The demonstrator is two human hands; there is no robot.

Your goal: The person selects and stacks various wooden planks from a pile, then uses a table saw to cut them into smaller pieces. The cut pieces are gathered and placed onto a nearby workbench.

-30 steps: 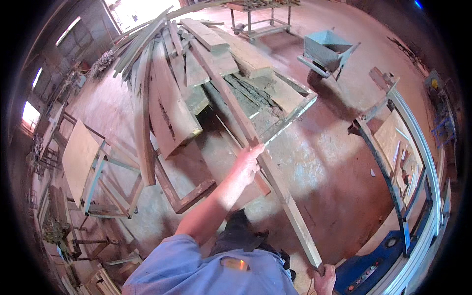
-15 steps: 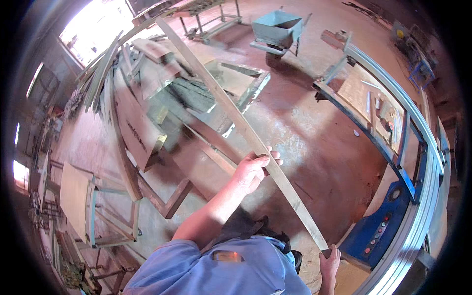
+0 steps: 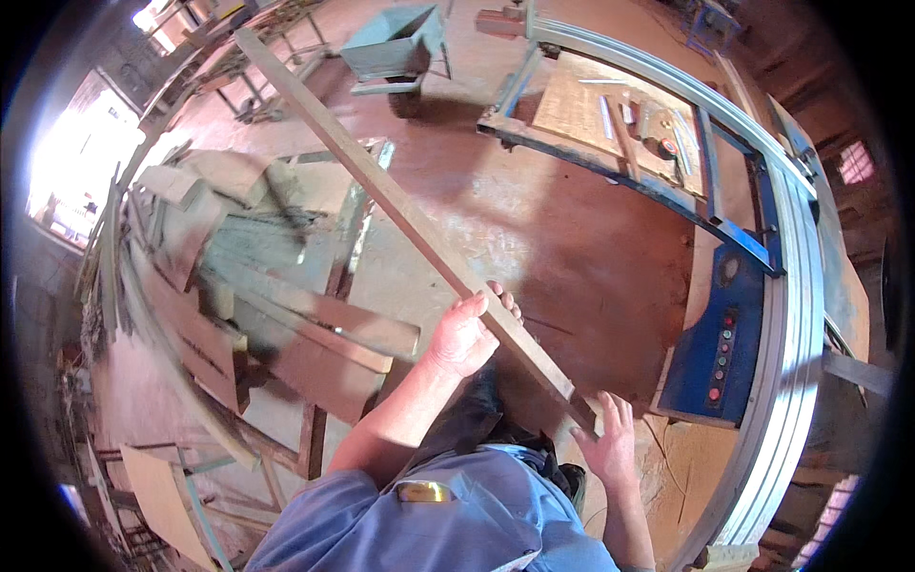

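A long, narrow wooden strip (image 3: 381,195) slants across the view from the far upper left to just in front of my body. My left hand (image 3: 467,334) is closed around its lower half, with the thumb on top and the fingertips showing past the far side. At the near end of the strip, my right hand (image 3: 610,446) has its fingers stretched and apart. Its thumb lies beside that end and appears to touch it.
A blue machine (image 3: 710,343) with a long metal rail (image 3: 796,315) stands at my right; tools lie on its board (image 3: 572,110). Stacked planks (image 3: 200,334) fill the left. A wheelbarrow (image 3: 386,48) is at the back, and a wooden-topped stand (image 3: 162,496) at lower left.
The view has turned to the right. The strip's near end is closer to my body, and my right hand's fingers have opened from around it. My left hand keeps its hold.
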